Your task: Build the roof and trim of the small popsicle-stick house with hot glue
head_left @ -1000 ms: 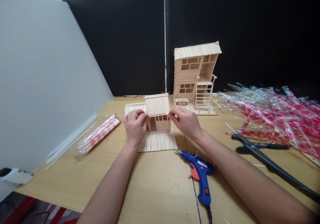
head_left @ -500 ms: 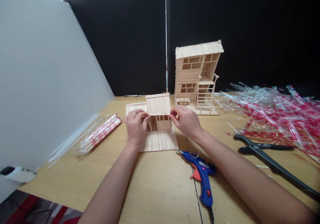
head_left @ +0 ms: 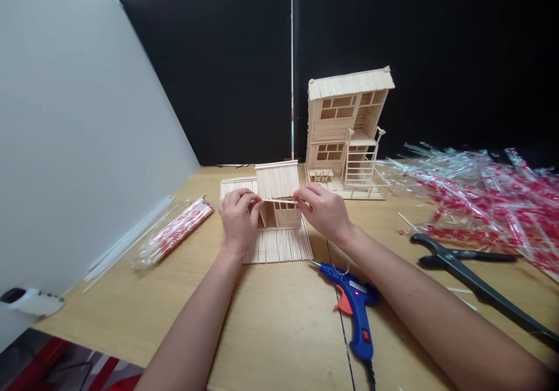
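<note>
A thin wooden stick (head_left: 279, 201) runs across the front edge of the roof on a small stick-built model house (head_left: 276, 181). My left hand (head_left: 239, 219) pinches the stick's left end between thumb and fingers. At its right end, my right hand (head_left: 322, 209) pinches it the same way. Below the stick, the house's windowed front wall and its slatted floor (head_left: 279, 246) face me. A blue glue gun (head_left: 358, 312) with an orange trigger lies just in front of the floor's right corner, its red light lit.
A taller two-storey stick house (head_left: 345, 134) stands behind on the right. Red-and-clear plastic wrappers (head_left: 484, 204) are heaped far right, with black-handled cutters (head_left: 467, 274) before them. Wrapped sticks (head_left: 177, 232) and white glue sticks (head_left: 131, 242) lie at left. A grey panel (head_left: 87, 117) borders the table.
The stick now tilts slightly, its right end a little lower against the roof edge. Both hands keep their pinch and have hardly moved. The whole view has shifted slightly.
</note>
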A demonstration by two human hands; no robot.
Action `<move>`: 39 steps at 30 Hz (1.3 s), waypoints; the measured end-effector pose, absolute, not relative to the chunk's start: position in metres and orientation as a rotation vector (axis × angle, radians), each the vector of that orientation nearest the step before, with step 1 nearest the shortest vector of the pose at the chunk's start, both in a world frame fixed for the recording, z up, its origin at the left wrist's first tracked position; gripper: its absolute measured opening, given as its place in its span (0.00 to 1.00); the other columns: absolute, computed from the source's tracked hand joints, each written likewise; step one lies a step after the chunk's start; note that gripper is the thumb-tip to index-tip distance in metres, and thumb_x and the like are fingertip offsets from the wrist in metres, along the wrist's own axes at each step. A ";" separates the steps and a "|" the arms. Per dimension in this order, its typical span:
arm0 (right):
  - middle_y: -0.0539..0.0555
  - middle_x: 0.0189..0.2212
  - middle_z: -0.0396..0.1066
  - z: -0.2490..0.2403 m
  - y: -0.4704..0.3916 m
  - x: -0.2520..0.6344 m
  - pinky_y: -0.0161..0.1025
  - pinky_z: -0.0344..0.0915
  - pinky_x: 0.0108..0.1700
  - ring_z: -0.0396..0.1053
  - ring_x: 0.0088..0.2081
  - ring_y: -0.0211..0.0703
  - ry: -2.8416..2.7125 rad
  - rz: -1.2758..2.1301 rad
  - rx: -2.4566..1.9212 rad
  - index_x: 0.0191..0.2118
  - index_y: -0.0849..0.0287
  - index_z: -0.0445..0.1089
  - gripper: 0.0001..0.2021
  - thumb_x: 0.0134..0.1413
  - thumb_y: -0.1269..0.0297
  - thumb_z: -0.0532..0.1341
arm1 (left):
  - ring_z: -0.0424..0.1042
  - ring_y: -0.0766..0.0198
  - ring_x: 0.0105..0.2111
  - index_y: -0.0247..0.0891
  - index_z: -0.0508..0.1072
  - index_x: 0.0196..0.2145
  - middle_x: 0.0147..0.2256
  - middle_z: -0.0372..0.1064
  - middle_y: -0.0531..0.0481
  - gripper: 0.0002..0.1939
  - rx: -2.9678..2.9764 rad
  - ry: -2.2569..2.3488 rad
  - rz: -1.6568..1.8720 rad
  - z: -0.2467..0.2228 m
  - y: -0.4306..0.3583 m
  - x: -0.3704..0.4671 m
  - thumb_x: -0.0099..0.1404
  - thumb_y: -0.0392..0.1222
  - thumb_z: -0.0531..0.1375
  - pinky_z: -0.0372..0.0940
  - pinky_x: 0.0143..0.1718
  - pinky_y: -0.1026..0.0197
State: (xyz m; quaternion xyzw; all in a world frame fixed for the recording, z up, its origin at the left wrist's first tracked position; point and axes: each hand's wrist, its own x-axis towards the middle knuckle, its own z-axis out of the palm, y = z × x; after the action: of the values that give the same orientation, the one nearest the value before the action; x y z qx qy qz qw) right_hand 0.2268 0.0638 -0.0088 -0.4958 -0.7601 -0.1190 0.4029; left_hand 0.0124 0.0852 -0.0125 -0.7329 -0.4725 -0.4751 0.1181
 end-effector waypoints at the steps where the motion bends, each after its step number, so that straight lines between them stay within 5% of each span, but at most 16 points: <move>1: 0.51 0.33 0.74 -0.009 0.064 0.227 0.35 0.54 0.28 0.68 0.30 0.38 -1.931 -0.320 -1.235 0.35 0.57 0.73 0.07 0.63 0.67 0.58 | 0.69 0.56 0.44 0.42 0.74 0.32 0.39 0.72 0.50 0.03 -2.144 -1.378 -1.390 -0.013 0.085 0.012 0.62 0.38 0.65 0.56 0.47 0.52; 21: 0.52 0.34 0.76 -0.011 0.064 0.227 0.35 0.60 0.30 0.71 0.33 0.39 -1.951 -0.388 -1.120 0.35 0.57 0.75 0.09 0.64 0.66 0.58 | 0.69 0.56 0.43 0.42 0.74 0.33 0.39 0.72 0.50 0.03 -2.129 -1.355 -1.415 -0.015 0.087 0.012 0.62 0.39 0.66 0.55 0.47 0.51; 39: 0.55 0.34 0.69 0.002 0.061 0.224 0.39 0.63 0.34 0.68 0.35 0.43 -1.886 -0.096 -1.205 0.34 0.60 0.73 0.05 0.60 0.69 0.59 | 0.69 0.55 0.45 0.43 0.75 0.36 0.41 0.73 0.49 0.02 -2.155 -1.338 -1.381 -0.012 0.087 0.013 0.64 0.40 0.64 0.55 0.49 0.51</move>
State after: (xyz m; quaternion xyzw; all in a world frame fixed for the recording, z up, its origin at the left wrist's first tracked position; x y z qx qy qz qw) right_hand 0.2236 0.0613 0.0021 -0.4842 -0.7578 -0.0387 0.4356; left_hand 0.0133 0.0872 -0.0123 -0.7402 -0.4596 -0.4744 0.1261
